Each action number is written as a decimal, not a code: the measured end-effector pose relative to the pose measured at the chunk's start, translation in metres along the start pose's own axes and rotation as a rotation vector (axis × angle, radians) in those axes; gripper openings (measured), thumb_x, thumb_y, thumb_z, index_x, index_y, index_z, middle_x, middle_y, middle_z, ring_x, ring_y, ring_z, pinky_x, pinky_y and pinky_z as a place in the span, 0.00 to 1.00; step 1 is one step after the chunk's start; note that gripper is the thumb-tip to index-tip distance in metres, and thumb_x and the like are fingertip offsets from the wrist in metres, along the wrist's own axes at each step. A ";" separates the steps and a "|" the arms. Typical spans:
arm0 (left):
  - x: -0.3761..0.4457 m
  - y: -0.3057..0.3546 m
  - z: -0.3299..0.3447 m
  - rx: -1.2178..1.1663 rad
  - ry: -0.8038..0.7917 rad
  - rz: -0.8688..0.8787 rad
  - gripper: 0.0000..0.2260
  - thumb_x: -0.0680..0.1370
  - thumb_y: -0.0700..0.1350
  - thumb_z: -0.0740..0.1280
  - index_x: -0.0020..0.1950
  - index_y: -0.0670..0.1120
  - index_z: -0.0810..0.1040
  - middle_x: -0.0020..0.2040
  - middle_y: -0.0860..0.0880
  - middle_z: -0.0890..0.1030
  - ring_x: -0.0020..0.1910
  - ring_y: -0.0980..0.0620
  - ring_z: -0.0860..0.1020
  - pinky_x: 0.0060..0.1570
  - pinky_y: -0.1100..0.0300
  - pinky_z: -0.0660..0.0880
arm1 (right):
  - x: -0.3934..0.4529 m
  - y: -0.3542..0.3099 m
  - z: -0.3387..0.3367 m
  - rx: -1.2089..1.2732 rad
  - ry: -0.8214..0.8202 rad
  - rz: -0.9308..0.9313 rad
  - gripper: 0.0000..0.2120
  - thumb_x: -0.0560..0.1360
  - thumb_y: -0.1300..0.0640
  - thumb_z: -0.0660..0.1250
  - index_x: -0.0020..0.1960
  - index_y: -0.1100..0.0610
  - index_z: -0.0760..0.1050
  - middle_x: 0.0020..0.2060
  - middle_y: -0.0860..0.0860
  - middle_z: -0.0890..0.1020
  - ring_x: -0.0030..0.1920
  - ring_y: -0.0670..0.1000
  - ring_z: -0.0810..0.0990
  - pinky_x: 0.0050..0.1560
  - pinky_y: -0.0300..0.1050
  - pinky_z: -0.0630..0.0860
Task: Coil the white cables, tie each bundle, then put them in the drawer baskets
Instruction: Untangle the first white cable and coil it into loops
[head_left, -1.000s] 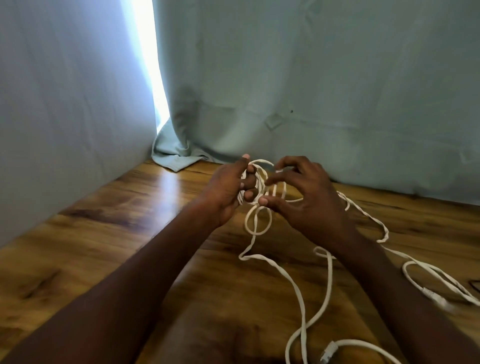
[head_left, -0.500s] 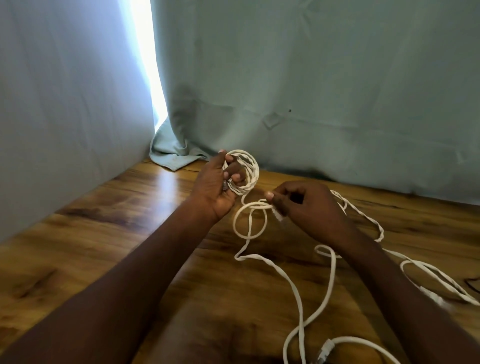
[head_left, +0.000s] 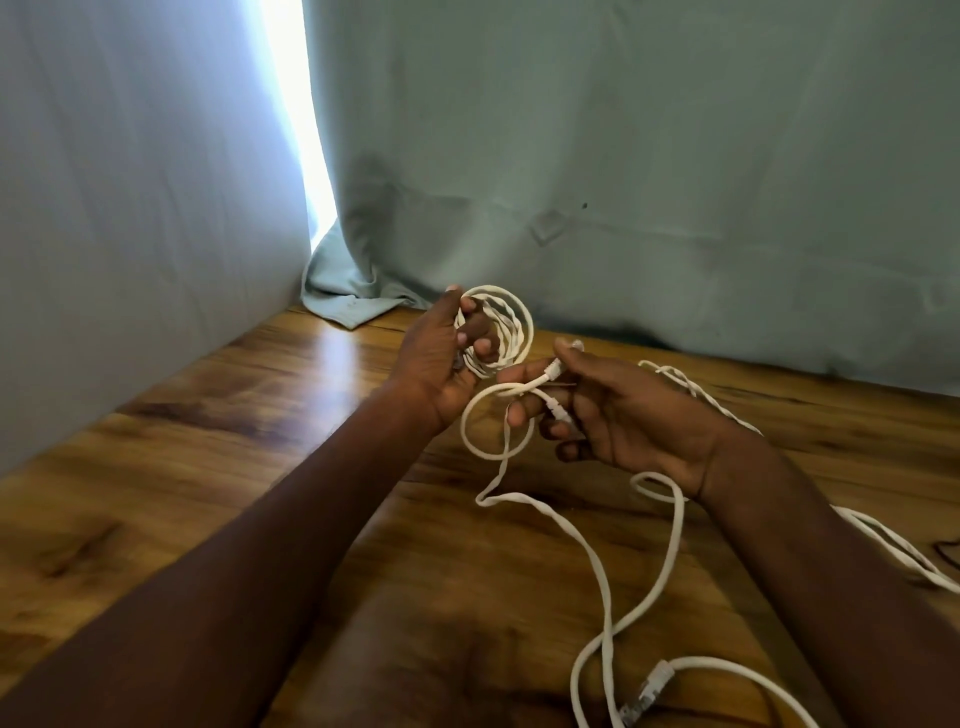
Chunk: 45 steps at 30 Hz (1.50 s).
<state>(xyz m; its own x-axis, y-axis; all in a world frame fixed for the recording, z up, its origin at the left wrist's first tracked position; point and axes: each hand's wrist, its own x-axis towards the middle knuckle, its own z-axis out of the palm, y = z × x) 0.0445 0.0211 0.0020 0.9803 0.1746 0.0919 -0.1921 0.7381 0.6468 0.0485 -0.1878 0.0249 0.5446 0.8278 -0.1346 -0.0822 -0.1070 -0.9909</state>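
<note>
— What have you got in your left hand (head_left: 441, 358)?

— A small coil (head_left: 501, 327) of white cable, several loops. My fingers pass through its middle and are closed around the strands, thumb up at the top. I hold it clear of the wooden table (head_left: 218, 457), near the back curtain (head_left: 649, 171).

— And the right hand (head_left: 623, 415)?

— It has opened and turned palm-up since half a second ago, when it was pinching the strand knuckles-up. Now the thumb and forefinger are clamped lightly on the cable just behind its connector end (head_left: 555, 370), and the other fingers are loosely curled beneath. A second light piece lies across my fingers below that; it may be another plug, but it is too blurred to say.

— Has the coil moved?

— A little: it sits higher and looks rounder than a second ago, when both hands were bunched together around it. They are now apart, with one free loop (head_left: 496, 421) hanging between them.

— Where is the rest of the cable?

— It trails down from that loop across the table toward me, ending in another plug (head_left: 647, 696) at the near edge. More white cable (head_left: 883, 540) lies on the table beyond my right wrist.
</note>
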 end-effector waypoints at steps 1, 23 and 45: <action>0.000 0.000 0.000 0.002 0.002 0.006 0.17 0.86 0.52 0.56 0.39 0.48 0.71 0.22 0.52 0.63 0.22 0.54 0.67 0.44 0.57 0.69 | 0.000 -0.001 -0.003 0.060 -0.031 0.017 0.28 0.85 0.40 0.53 0.68 0.58 0.80 0.51 0.58 0.84 0.37 0.47 0.73 0.40 0.45 0.66; -0.006 0.008 0.001 -0.081 -0.029 -0.003 0.17 0.86 0.49 0.53 0.38 0.48 0.68 0.22 0.53 0.63 0.21 0.56 0.66 0.24 0.67 0.67 | -0.005 -0.001 -0.013 0.259 0.065 -0.074 0.15 0.77 0.43 0.71 0.46 0.56 0.83 0.49 0.55 0.82 0.39 0.49 0.75 0.40 0.45 0.71; 0.013 0.038 -0.041 -0.296 0.494 0.224 0.15 0.83 0.39 0.53 0.36 0.47 0.65 0.22 0.51 0.64 0.21 0.53 0.66 0.24 0.68 0.66 | 0.006 -0.002 -0.010 -0.020 0.670 -0.097 0.14 0.80 0.67 0.57 0.57 0.55 0.77 0.29 0.54 0.82 0.31 0.54 0.85 0.32 0.42 0.76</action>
<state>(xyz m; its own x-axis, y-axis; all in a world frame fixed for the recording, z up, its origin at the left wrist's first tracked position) 0.0484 0.0780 -0.0034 0.7919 0.5749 -0.2061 -0.4642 0.7859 0.4086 0.0605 -0.1887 0.0255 0.9492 0.3143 -0.0153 0.0054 -0.0648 -0.9979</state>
